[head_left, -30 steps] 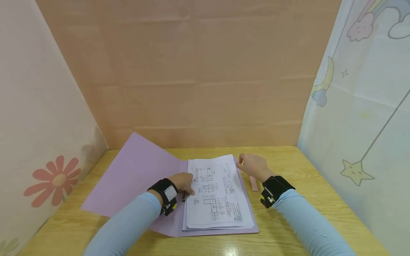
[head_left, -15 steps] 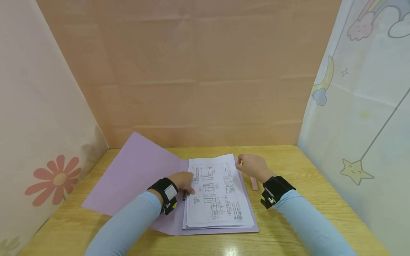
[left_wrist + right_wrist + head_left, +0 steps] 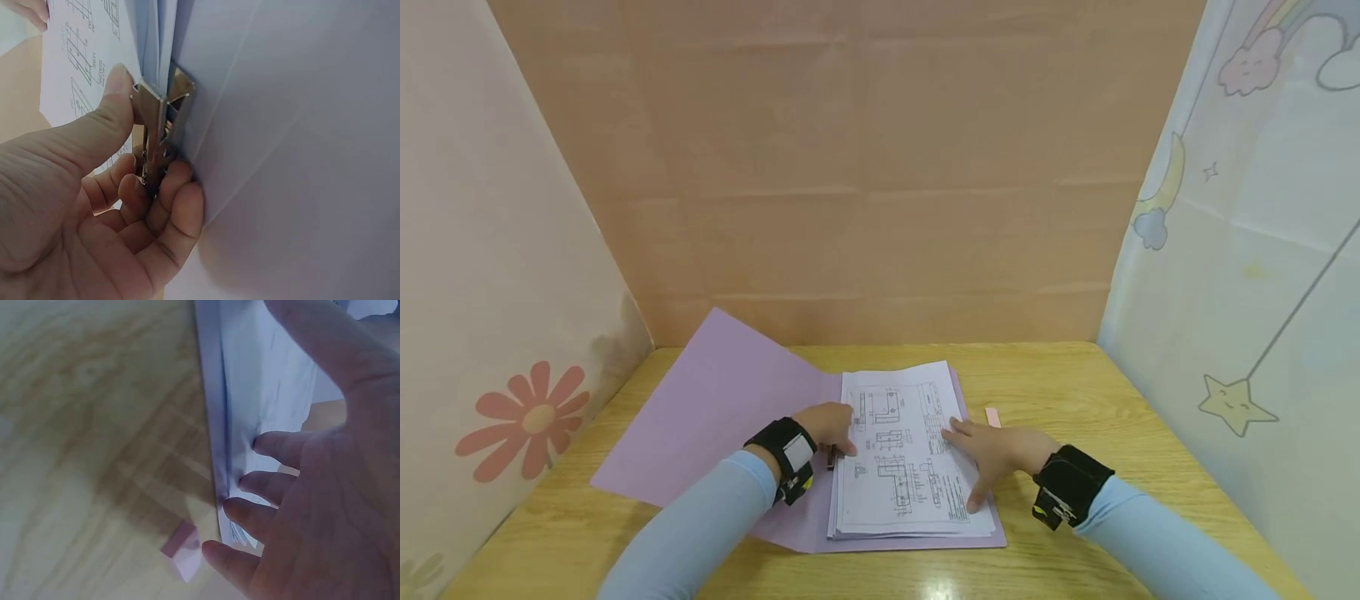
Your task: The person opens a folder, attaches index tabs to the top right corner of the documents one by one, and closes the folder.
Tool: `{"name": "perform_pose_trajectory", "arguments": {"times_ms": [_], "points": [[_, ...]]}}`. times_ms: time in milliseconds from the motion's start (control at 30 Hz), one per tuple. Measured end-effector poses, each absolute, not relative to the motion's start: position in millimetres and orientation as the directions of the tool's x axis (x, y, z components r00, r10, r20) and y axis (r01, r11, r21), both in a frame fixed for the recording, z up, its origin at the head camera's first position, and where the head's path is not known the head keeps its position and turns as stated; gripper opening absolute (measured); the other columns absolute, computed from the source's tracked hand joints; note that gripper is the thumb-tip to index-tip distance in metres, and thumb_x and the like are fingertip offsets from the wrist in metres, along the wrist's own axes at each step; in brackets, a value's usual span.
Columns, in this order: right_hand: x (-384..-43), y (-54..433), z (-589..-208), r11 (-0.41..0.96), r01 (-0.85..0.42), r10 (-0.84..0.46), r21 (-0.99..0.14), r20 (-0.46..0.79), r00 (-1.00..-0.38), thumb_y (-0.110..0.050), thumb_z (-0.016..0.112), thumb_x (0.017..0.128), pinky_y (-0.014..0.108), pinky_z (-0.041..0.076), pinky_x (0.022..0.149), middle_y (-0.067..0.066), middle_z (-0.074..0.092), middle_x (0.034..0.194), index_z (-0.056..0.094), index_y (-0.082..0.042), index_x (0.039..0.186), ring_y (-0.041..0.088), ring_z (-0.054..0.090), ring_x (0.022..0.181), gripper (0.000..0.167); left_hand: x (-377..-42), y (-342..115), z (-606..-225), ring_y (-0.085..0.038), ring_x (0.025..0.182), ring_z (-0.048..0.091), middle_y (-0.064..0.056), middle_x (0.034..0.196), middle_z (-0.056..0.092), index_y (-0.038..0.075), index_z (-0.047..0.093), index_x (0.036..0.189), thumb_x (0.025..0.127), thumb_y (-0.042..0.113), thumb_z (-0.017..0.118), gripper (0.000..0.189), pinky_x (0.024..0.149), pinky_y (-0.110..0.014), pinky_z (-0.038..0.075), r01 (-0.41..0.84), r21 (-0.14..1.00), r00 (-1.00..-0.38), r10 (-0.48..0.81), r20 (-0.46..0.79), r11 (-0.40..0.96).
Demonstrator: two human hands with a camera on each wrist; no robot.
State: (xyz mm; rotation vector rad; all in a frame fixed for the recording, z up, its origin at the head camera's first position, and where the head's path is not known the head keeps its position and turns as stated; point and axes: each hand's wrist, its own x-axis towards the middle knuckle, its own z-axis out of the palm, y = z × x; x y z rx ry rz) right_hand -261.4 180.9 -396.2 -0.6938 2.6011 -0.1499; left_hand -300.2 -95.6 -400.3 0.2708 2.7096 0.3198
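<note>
A lilac folder (image 3: pixel 730 400) lies spread on the table, its left cover angled out. On its right side rests a stack of white papers (image 3: pixel 887 483) with technical drawings on the top sheet. At the stack's left edge, my left hand (image 3: pixel 826 423) grips a metal spring clip (image 3: pixel 153 119), thumb on one side and curled fingers on the other. Sheet edges stand in the clip's mouth in the left wrist view. My right hand (image 3: pixel 996 454) lies with spread fingers over the right edge of the papers. In the right wrist view its fingertips (image 3: pixel 265 442) reach the stack's edge.
A small pink strip (image 3: pixel 181 550) lies on the wooden table just right of the folder, partly behind my right hand in the head view. Brown sheeting (image 3: pixel 865 208) hangs at the back, with pale patterned walls (image 3: pixel 1247 275) left and right.
My right hand has left the stack's upper right corner, moved down toward the wearer and spread its fingers along the right edge. My left hand stays at the clip.
</note>
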Motion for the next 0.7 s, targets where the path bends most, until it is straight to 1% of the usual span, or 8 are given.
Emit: {"name": "perform_pose_trajectory", "arguments": {"times_ms": [133, 267, 500, 700], "points": [[-259.1, 182.1, -400.6, 0.870, -0.442, -0.493, -0.219, -0.374, -0.786, -0.050, 0.086, 0.060, 0.050, 0.025, 0.114, 0.014, 0.018, 0.160, 0.027, -0.011, 0.152, 0.035, 0.022, 0.146, 0.116, -302.1, -95.6, -401.7, -0.019, 0.063, 0.057, -0.006, 0.074, 0.060, 0.004, 0.060, 0.100, 0.079, 0.021, 0.080, 0.034, 0.060, -0.029, 0.045, 0.138, 0.249, -0.905, 0.224, -0.361, 0.959], [-258.5, 180.7, -402.5, 0.874, -0.434, -0.487, -0.220, -0.375, -0.789, -0.052, 0.086, 0.059, 0.051, 0.025, 0.114, 0.015, 0.019, 0.160, 0.029, -0.011, 0.152, 0.036, 0.024, 0.145, 0.117, -303.3, -96.2, -404.4, -0.020, 0.065, 0.057, -0.006, 0.075, 0.061, 0.004, 0.061, 0.101, 0.078, 0.020, 0.080, 0.034, 0.060, -0.030, 0.045, 0.126, 0.264, -0.910, 0.218, -0.354, 0.956], [-258.3, 178.8, -400.8, 0.874, -0.450, -0.486, -0.185, -0.369, -0.792, -0.052, 0.086, 0.058, 0.053, 0.025, 0.114, 0.015, 0.020, 0.159, 0.030, -0.011, 0.151, 0.037, 0.026, 0.144, 0.116, -304.6, -98.7, -407.8, -0.019, 0.064, 0.057, -0.005, 0.074, 0.060, 0.003, 0.062, 0.109, 0.078, 0.021, 0.081, 0.041, 0.059, -0.029, 0.042, 0.137, 0.274, -0.909, 0.230, -0.346, 0.952], [-258.9, 178.8, -400.1, 0.878, -0.438, -0.478, -0.192, -0.377, -0.793, -0.050, 0.086, 0.059, 0.053, 0.025, 0.113, 0.015, 0.019, 0.160, 0.029, -0.011, 0.152, 0.038, 0.025, 0.144, 0.116, -303.9, -99.5, -406.0, -0.019, 0.066, 0.055, -0.005, 0.076, 0.059, 0.002, 0.062, 0.114, 0.079, 0.023, 0.080, 0.044, 0.060, -0.028, 0.040, 0.159, 0.273, -0.907, 0.249, -0.339, 0.949]]}}
